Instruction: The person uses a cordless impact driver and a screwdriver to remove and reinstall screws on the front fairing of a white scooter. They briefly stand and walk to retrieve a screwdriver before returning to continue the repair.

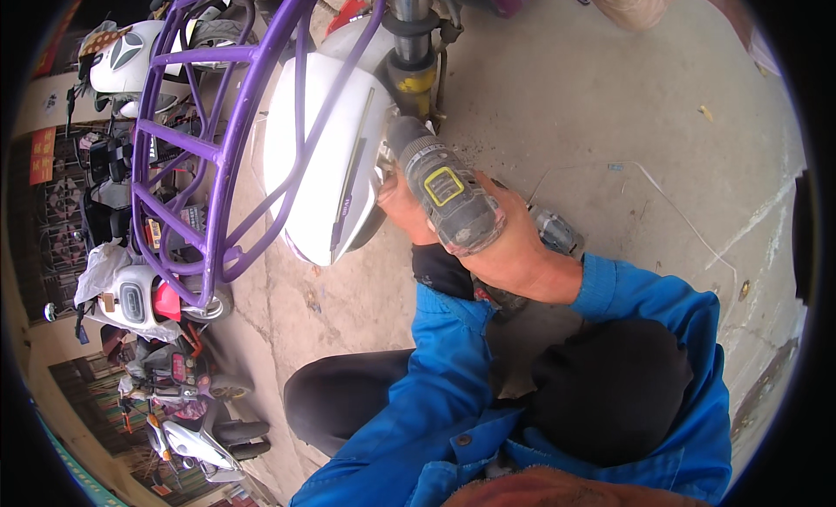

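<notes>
A dark, worn cordless power driver with a yellow-edged patch on its back is gripped in my right hand. Its nose points at the lower end of a shock-absorber fork leg that has a chrome tube and a yellow-marked lower part. Close under the nose, my left hand is closed by small metal parts beside a white fender. The driver hides some of its fingers, so what they pinch cannot be made out. A purple tubular frame rises on the left, partly in front of the fender.
Parked scooters and motorbikes line the wall at the left. A battery-like block shows just beyond my right wrist. A thin pale cord lies on the concrete floor. My bent knees are below my hands.
</notes>
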Demonstrator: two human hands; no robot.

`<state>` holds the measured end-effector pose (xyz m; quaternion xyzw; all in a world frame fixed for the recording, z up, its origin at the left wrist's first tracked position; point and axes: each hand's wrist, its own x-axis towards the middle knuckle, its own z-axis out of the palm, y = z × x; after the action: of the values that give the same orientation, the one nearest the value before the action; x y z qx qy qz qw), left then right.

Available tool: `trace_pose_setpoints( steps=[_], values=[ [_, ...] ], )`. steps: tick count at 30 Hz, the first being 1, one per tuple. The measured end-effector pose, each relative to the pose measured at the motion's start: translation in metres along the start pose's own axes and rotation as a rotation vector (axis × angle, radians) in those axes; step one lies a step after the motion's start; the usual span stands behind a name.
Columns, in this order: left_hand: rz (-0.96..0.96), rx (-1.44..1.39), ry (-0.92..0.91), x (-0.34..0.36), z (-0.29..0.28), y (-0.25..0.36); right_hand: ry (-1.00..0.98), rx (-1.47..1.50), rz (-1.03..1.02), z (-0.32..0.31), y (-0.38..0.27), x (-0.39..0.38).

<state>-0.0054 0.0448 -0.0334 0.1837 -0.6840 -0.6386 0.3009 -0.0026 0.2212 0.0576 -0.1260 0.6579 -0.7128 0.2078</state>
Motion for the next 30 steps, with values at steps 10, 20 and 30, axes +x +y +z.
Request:
trace_pose_setpoints(
  steps=[10, 20, 30],
  values=[
    [-0.013, -0.315, 0.127, -0.019, 0.037, 0.023, 0.065, -0.312, -0.203, 0.007, 0.006, -0.002],
    [-0.031, -0.499, 0.118, -0.006, 0.039, 0.031, -0.199, 0.002, -0.074, -0.056, 0.007, 0.024],
    [0.028, -0.496, 0.006, -0.003, 0.032, 0.028, -0.245, 0.069, -0.196, -0.080, 0.013, 0.054]
  ],
)
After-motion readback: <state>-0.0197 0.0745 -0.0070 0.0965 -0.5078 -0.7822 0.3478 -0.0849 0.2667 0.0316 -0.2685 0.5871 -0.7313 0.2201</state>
